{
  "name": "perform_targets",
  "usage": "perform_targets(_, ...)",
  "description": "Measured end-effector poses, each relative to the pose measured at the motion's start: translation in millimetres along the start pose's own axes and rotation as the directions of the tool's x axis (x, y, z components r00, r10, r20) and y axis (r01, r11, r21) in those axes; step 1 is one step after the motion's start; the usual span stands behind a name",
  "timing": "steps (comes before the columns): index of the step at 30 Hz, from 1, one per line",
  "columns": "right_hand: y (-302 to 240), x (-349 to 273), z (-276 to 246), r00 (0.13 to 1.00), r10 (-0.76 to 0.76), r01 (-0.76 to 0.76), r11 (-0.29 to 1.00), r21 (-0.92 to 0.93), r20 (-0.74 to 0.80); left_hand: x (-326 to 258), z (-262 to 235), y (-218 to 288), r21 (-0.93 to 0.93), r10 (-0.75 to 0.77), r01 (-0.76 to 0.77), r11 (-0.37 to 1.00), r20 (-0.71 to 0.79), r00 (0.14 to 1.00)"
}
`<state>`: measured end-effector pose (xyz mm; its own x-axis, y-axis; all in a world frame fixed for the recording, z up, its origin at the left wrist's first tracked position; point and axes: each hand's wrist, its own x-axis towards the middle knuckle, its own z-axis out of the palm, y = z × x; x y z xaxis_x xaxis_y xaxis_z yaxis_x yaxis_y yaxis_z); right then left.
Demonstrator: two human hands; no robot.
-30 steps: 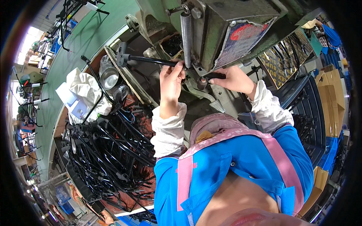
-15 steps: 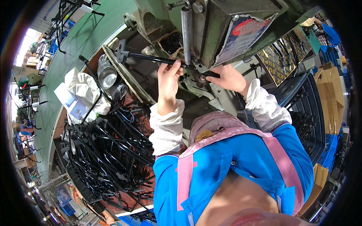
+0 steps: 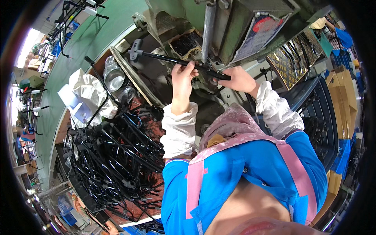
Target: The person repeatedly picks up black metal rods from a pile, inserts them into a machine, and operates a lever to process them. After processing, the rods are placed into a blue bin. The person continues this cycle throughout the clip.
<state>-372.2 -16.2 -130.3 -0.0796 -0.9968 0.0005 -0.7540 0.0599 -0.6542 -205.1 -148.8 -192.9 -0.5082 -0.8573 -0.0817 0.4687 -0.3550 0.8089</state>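
Observation:
A black metal tube [image 3: 164, 58] with a grey T-shaped end piece [image 3: 136, 51] spans both hands, slanting down to the right in front of a green machine [image 3: 231, 31]. My left hand [image 3: 183, 80] pinches the tube near its middle, fingers closed around it. My right hand [image 3: 239, 80] is closed on the tube's right end, with the thumb lying along it. Just beyond the tube, between the hands, hangs the machine's grey cylindrical rod [image 3: 208, 33]. The machine's parts under the tube are partly hidden by the hands.
A large heap of black tubes [image 3: 117, 164] lies on a reddish surface at left. Near it are a metal cup [image 3: 114, 80] and white cloth [image 3: 88, 92]. A green table [image 3: 74, 74] curves along the left. Dark crates [image 3: 313, 113] and cardboard boxes [image 3: 342, 102] stand at right.
The tube and both hands have shifted slightly right and toward me, away from the machine. More of the tube's right end shows now. The spring at the machine now appears smooth and blurred.

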Motion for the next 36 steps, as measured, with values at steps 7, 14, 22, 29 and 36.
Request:
perform_targets(7, 4, -2, 3, 0.998, 0.058, -0.059, 0.998, 0.031, 0.027, -4, -1, -2, 0.000, 0.004, -0.004, 1.000, -0.016, 1.000)
perform_targets(14, 4, -1, 4, 0.998, 0.062, -0.063, 0.996, 0.064, 0.014, 0, -2, -2, 0.006, -0.019, 0.019, 1.000, -0.028, 0.999)
perform_targets(22, -17, -7, -10, 0.998, 0.030, -0.028, 0.999, 0.043, -0.050, -7, 23, 15, 0.137, 0.123, -0.117, 0.984, -0.038, 0.992)
perform_targets(29, -1, -81, -7, 0.994, -0.102, 0.100, 0.994, -0.052, -0.025, -85, 37, -31, 0.118, 0.132, -0.147, 0.982, 0.124, 0.983)
perform_targets(36, 104, -120, 47, 0.823, 0.560, -0.104, -0.003, 0.995, 0.088, -113, 16, -103, -0.086, -0.123, 0.154, 0.984, 0.291, 0.949)
